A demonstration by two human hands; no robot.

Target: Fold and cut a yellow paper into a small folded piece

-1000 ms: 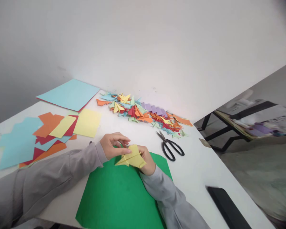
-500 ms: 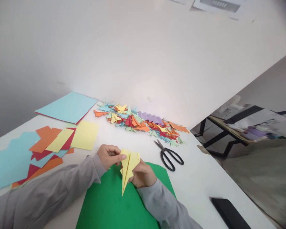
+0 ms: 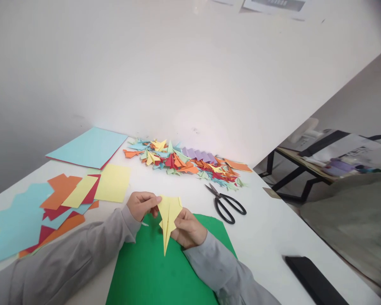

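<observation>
A folded yellow paper plane [image 3: 169,216] is held up between my two hands, its narrow point aimed down toward me. My left hand [image 3: 143,205] pinches its upper left corner between thumb and fingers. On the other side, my right hand [image 3: 190,228] grips the plane's right edge, with some fingers hidden behind the paper. A crease runs down the middle, and small flaps stick out at its sides. Beneath both hands lies a green sheet [image 3: 152,275] on the white table.
Black-handled scissors [image 3: 225,203] lie right of the green sheet. Many small folded paper planes [image 3: 184,163] are heaped along the wall. Coloured paper scraps [image 3: 63,190] and a blue sheet stack [image 3: 89,148] are at left. A black flat object [image 3: 314,279] rests at the right.
The yellow plane has turned slightly and its wings are spread flatter. My left hand has shifted a little left to its corner. The camera view has moved slightly.
</observation>
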